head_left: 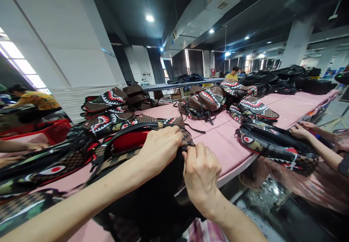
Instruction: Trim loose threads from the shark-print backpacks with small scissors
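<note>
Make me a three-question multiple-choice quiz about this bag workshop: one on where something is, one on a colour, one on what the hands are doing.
1. Where is the backpack that the person handles?
A. on the floor
B. at the near edge of the table
C. on a shelf

2. What colour is the table cover?
A. pink
B. blue
C. white

3. How do the left hand and right hand stand?
A. both flat and open
B. one raised in the air
C. both closed on the backpack's top

Answers: 1 B, it lies on the table right before the person; 2 A, the cloth between the bags is pink; 3 C, both hands' fingers pinch the top edge.
</note>
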Action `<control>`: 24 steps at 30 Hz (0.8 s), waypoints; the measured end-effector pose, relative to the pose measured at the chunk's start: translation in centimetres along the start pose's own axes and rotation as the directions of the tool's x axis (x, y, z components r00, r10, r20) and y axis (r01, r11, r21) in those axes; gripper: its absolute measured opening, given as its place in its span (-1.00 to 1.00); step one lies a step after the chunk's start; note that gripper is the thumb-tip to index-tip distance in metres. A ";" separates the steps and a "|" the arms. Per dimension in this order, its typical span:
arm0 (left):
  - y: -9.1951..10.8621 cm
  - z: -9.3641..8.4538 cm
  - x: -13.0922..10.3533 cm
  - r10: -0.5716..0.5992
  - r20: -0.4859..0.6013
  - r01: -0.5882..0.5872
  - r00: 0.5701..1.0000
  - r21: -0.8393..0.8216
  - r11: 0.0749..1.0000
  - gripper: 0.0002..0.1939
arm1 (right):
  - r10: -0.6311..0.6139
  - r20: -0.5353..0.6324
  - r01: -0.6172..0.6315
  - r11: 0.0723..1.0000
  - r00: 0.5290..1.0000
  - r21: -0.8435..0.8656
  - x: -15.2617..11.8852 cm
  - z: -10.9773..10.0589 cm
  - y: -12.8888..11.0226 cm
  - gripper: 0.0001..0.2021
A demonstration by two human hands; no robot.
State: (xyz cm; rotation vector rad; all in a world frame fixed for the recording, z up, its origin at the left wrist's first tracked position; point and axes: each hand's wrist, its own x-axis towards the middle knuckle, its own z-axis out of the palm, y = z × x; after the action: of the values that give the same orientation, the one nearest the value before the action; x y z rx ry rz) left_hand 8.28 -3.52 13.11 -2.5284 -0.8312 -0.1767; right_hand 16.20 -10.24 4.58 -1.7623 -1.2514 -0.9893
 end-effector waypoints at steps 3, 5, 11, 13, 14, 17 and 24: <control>0.1 0.6 -0.4 0.003 -0.022 -0.003 1.000 -0.005 1.000 -0.79 | 0.027 0.003 -0.027 0.998 1.000 0.056 -0.3 0.3 0.1 -0.86; 0.0 1.0 -0.5 -0.016 -0.031 0.015 0.999 -0.024 1.000 -0.79 | 0.043 0.029 -0.046 0.991 0.999 0.124 -0.5 0.5 0.6 -0.90; -1.0 1.5 -0.7 -0.148 -0.025 0.135 0.989 -0.288 0.948 -0.74 | 0.161 0.099 -0.188 0.879 0.982 0.437 -1.6 0.6 3.5 -0.91; -1.3 1.5 -0.8 -0.173 -0.022 0.149 0.985 -0.410 0.900 -0.70 | 0.188 0.092 -0.209 0.856 0.978 0.472 -2.0 0.6 4.2 -0.90; -1.4 1.5 -0.8 -0.181 -0.028 0.148 0.983 -0.458 0.877 -0.68 | 0.184 0.089 -0.204 0.855 0.979 0.477 -2.2 0.5 4.4 -0.89; -1.7 1.5 -0.8 -0.199 -0.046 0.143 0.979 -0.543 0.828 -0.63 | 0.130 0.084 -0.155 0.869 0.988 0.470 -2.3 0.5 4.3 -0.87; -1.9 2.0 -0.7 -0.224 -0.071 0.139 0.972 -0.594 0.792 -0.64 | 0.076 0.061 -0.095 0.901 0.995 0.422 -1.7 1.4 3.1 -0.84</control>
State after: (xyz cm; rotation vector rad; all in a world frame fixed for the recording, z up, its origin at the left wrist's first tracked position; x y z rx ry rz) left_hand 6.54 -1.68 11.93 -2.9435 -1.0968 -0.7771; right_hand 19.00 -10.44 2.07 -1.4845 -1.2897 -0.5732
